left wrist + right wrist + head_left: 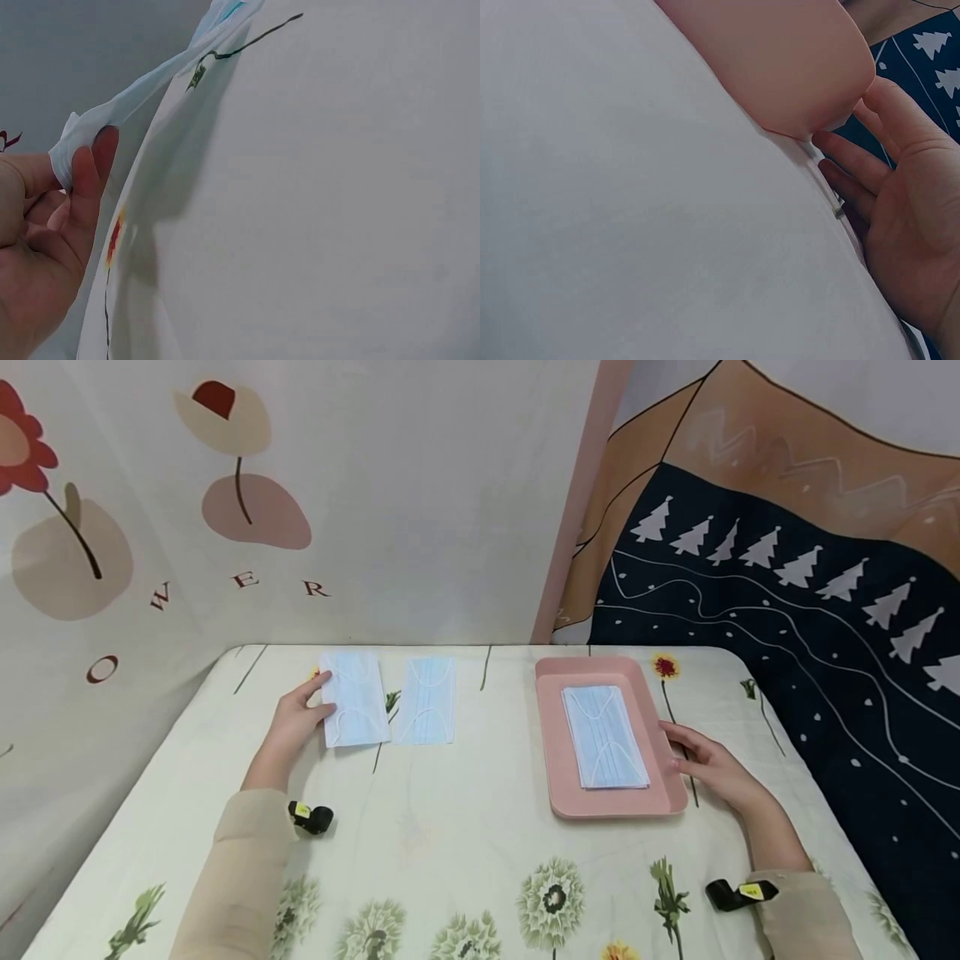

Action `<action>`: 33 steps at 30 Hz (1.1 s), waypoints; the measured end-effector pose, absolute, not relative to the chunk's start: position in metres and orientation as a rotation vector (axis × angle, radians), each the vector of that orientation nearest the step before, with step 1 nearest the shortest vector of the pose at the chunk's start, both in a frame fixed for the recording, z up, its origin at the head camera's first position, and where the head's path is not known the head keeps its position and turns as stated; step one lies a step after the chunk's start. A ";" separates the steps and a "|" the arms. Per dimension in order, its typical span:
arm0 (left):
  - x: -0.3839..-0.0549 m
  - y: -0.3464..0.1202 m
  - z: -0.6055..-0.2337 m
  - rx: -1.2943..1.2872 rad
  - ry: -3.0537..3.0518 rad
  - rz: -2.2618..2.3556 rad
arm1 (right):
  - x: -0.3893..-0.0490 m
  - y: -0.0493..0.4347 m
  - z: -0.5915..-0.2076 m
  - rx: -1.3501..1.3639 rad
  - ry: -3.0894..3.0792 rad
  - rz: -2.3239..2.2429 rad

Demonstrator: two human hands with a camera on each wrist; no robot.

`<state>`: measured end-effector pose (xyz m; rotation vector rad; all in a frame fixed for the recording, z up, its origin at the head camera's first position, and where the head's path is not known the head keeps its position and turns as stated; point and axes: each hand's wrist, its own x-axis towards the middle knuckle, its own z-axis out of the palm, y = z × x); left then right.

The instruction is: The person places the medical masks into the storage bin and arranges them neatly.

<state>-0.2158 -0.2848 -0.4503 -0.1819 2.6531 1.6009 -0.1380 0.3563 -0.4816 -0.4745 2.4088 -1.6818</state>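
Observation:
My left hand pinches the left edge of a pale blue face mask between thumb and fingers. In the left wrist view the mask stretches away from the fingertips, raised over the tablecloth with its shadow below. Just right of it, a second face mask lies flat. On the right, a pink tray carries a small stack of face masks, white ear loops on top. My right hand touches the tray's right side, fingers extended; the right wrist view has the thumb and fingertips at the tray's rounded corner.
A white tablecloth with printed flowers covers the table. Behind it hang a pale printed curtain and a dark cloth with white trees. A small black device sits at each wrist.

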 end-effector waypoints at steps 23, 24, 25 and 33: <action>-0.203 -0.238 -0.434 -0.150 2.432 2.031 | -0.137 0.355 -0.480 -0.496 2.394 -1.699; -0.202 -0.235 -0.434 -0.141 2.429 2.040 | -0.137 0.354 -0.480 -0.491 2.395 -1.698; -0.202 -0.233 -0.435 -0.135 2.430 2.046 | -0.137 0.354 -0.480 -0.487 2.397 -1.696; -0.201 -0.210 -0.441 -0.134 2.353 2.113 | -0.138 0.355 -0.481 -0.476 2.398 -1.685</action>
